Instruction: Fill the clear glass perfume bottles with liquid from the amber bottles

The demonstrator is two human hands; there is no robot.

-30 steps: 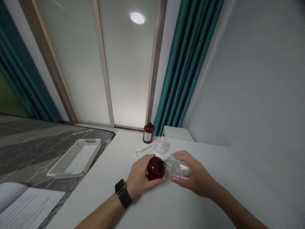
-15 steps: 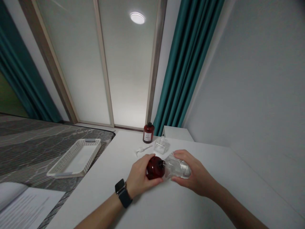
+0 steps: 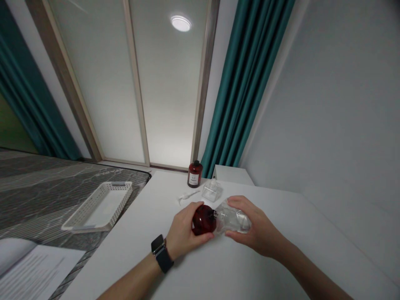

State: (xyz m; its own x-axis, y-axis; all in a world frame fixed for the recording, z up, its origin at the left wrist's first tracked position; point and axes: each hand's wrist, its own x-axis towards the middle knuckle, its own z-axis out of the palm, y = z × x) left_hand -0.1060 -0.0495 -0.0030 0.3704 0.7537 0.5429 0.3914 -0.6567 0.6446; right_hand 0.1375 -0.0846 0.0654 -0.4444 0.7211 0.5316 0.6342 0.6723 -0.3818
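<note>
- I see the dark red bottle [image 3: 203, 219] near the middle of the white table [image 3: 218, 271], tipped on its side just above the surface, with its neck toward the right.
- My view shows the left hand [image 3: 183, 233] wrapped around this bottle, with the fingers over the top and the thumb below, so the grip is closed on it.
- The clear bottle [image 3: 233, 219] is also tipped, and its mouth meets the neck of the red one; I cannot tell if the two necks really touch, because the place is small and dark.
- The right hand [image 3: 256, 229] is closed on the clear bottle, with the fingers curled over the top and the thumb under it.
- A black watch [image 3: 161, 253] sits on the left wrist.
- Behind the hands, a small square glass bottle [image 3: 211, 190] stands on the table, and a white pump head [image 3: 187, 195] lies just to the left of it.
- Farther back, a second red bottle [image 3: 194, 174] with a label stands upright near the teal curtain [image 3: 243, 83].
- A low white box [image 3: 233, 175] stands to the right of it.
- Well apart on the left, a white basket [image 3: 100, 207] rests on a dark marbled surface [image 3: 46, 183], and printed paper [image 3: 31, 266] lies in the near left corner.
</note>
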